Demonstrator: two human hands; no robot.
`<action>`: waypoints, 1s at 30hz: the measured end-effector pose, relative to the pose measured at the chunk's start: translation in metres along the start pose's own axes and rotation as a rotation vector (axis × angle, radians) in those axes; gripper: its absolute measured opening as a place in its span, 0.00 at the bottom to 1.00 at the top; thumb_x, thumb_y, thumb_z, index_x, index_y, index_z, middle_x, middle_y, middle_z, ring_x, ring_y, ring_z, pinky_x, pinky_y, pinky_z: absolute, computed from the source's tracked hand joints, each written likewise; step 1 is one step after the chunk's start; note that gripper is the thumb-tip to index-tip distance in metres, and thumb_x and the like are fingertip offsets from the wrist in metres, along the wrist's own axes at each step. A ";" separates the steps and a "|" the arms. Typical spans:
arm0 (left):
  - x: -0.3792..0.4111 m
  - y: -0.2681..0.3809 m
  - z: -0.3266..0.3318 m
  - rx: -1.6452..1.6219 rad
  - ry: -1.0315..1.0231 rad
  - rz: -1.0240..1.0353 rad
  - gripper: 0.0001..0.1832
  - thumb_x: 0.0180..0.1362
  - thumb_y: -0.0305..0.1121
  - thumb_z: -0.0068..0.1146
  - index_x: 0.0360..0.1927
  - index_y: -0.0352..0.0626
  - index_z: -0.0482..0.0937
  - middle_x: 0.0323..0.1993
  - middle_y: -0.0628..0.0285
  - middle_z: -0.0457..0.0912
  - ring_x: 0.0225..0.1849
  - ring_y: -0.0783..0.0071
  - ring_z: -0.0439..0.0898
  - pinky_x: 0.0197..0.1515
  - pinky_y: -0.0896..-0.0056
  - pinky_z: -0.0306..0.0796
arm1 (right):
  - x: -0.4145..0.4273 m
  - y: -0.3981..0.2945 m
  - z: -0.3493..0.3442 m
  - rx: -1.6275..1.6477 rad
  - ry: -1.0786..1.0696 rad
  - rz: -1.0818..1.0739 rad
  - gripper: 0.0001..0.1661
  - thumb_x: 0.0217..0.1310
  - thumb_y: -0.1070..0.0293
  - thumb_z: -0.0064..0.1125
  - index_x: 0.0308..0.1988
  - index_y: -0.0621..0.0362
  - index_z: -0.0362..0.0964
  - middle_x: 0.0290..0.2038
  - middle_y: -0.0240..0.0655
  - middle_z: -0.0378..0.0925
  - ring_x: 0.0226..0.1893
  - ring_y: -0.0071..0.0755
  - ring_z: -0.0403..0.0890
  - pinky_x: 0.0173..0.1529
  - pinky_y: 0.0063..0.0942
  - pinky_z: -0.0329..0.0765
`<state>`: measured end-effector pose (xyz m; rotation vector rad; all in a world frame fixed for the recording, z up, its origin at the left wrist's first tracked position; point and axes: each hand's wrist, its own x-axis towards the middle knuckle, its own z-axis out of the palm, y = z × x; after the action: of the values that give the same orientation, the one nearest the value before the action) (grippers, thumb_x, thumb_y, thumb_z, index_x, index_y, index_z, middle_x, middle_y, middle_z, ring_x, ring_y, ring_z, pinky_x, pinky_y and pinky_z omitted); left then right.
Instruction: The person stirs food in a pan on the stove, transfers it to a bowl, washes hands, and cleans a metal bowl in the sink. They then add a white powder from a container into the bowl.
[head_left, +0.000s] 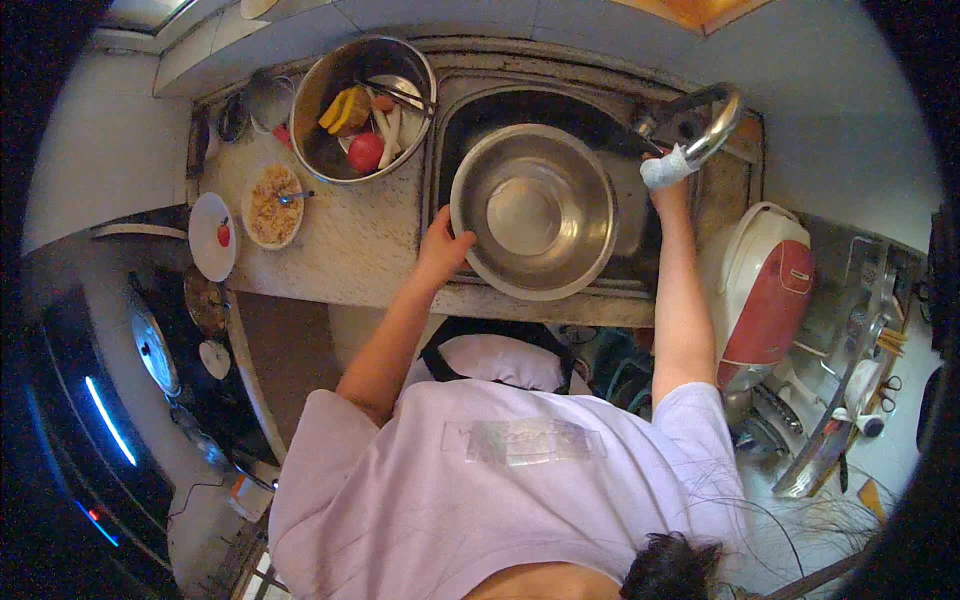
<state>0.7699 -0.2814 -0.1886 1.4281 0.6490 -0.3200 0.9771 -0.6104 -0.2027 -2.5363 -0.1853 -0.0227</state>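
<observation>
A wide stainless steel basin (523, 216) sits over the sink (630, 210); no food shows in it. My left hand (448, 247) grips its left rim, thumb over the edge. At the right, my right hand (660, 176) reaches up at the faucet (716, 131), whose spout end carries a whitish wrapping (666, 169). The fingers there are mostly hidden by the wrapping, so their hold is unclear. Left of the sink stands a deep steel pot (300, 124) with a red round vegetable or fruit (366, 153), yellow pieces (345, 109), pale long pieces (391, 135) and chopsticks (390, 94).
On the left counter (345, 240) are a bowl of grainy food (272, 206) with a spoon and a white plate (212, 255) bearing a small red item. A red and white appliance (772, 292) stands right of the sink. Utensils hang farther right; a stove (202, 375) lies left.
</observation>
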 end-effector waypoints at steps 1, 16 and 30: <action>-0.005 0.006 0.003 -0.011 0.011 0.007 0.25 0.50 0.22 0.49 0.54 0.42 0.64 0.42 0.57 0.76 0.38 0.67 0.79 0.30 0.68 0.79 | 0.002 0.003 0.005 -0.049 -0.044 0.019 0.21 0.55 0.58 0.58 0.43 0.62 0.67 0.36 0.43 0.76 0.39 0.47 0.75 0.46 0.38 0.69; -0.017 0.035 0.015 0.130 0.184 0.082 0.19 0.47 0.25 0.51 0.46 0.37 0.68 0.36 0.56 0.78 0.32 0.70 0.79 0.26 0.70 0.75 | -0.042 -0.025 0.023 -0.079 0.219 0.233 0.24 0.52 0.61 0.57 0.48 0.61 0.67 0.43 0.47 0.72 0.48 0.51 0.70 0.53 0.41 0.66; -0.011 0.022 0.049 0.248 0.072 0.093 0.24 0.45 0.29 0.54 0.49 0.37 0.69 0.37 0.50 0.79 0.37 0.62 0.79 0.40 0.65 0.72 | -0.063 -0.086 0.208 0.684 -0.486 0.231 0.13 0.59 0.64 0.43 0.34 0.61 0.69 0.24 0.38 0.74 0.27 0.34 0.77 0.31 0.33 0.72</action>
<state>0.7849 -0.3277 -0.1641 1.7080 0.6151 -0.2839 0.8982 -0.4309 -0.3299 -1.8243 -0.0672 0.6411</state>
